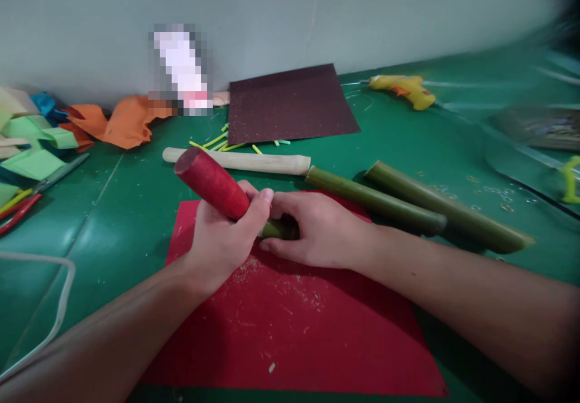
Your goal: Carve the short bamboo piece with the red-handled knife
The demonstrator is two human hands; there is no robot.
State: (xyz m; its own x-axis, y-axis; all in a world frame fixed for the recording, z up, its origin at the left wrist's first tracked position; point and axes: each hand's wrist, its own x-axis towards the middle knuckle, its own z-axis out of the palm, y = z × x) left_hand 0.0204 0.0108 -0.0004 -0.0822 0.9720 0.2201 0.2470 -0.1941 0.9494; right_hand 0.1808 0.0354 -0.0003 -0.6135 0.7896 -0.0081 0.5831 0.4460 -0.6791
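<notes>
My left hand [226, 234] is closed around a thick red wooden cylinder [212, 182] that looks like a handle. It leans up and to the left, and its lower end is hidden behind my fingers. Close beside it, my right hand [321, 231] grips a short piece of green bamboo [278, 229], mostly covered by the fingers. Both hands are over a red sheet [290, 324] strewn with pale shavings and small chips. Two longer cut pieces of green bamboo [376, 200] lie behind my right forearm, and a pale peeled stick [240, 161] lies just beyond my hands.
At the back are a dark brown sheet [290, 107], thin yellow-green strips [217, 143] and a yellow glue gun [403, 90]. Orange paper [129, 122], green paper [36, 143] and red-handled scissors [20, 214] lie left. A white cable [67, 288] crosses nearby. Small rings [498, 194] are scattered right.
</notes>
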